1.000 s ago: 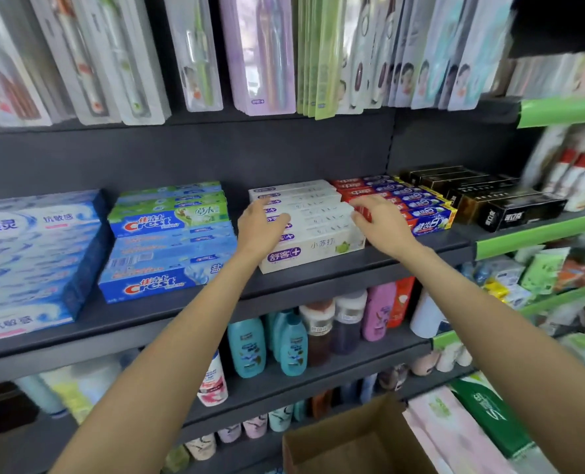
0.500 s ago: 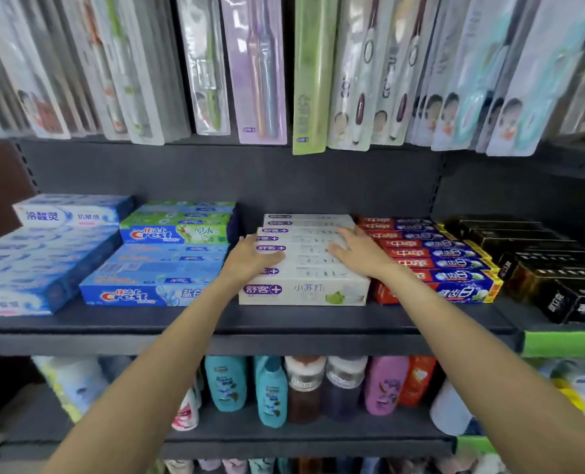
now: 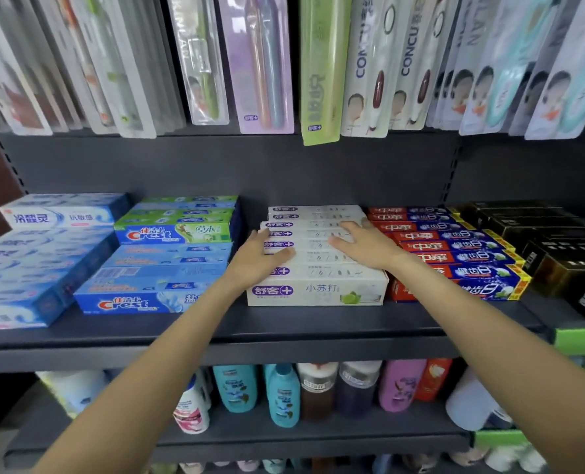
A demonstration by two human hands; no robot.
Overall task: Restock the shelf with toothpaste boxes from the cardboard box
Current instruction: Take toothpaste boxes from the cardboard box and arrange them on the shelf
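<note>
Head view showed our left hand (image 3: 262, 256) and right hand (image 3: 361, 246) with each grip spread flat on the white toothpaste boxes (image 3: 318, 268) stacked mid-shelf (image 3: 284, 328). We judged a hard push could skew the stepped stack into the red boxes (image 3: 455, 254) alongside.

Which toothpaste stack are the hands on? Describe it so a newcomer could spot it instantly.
On the dark metal shelf under the hanging toothbrush packs, it is the white cardboard toothpaste boxes with purple logos. They sit between blue-green Crest boxes and red-blue boxes, the only white stack.
</note>
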